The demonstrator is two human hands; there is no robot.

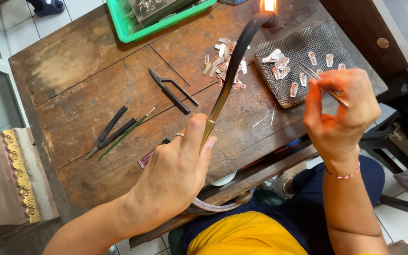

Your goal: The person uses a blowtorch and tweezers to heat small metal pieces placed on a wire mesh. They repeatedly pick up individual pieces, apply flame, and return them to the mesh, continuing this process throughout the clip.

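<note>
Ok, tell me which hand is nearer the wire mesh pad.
Right. The right hand hovers at the wire mesh pad's near edge, holding tweezers; the left hand, holding the torch, is well short of it.

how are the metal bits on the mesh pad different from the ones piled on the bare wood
The pieces on the mesh pad lie spread out, mostly apart from one another; the pile on the wood is bunched and overlapping. The mesh pieces sit beside the right hand and its tweezers; the pile sits under the dark torch tube held by the left hand. Both are small, pale metal pieces with a coppery tint.
</note>
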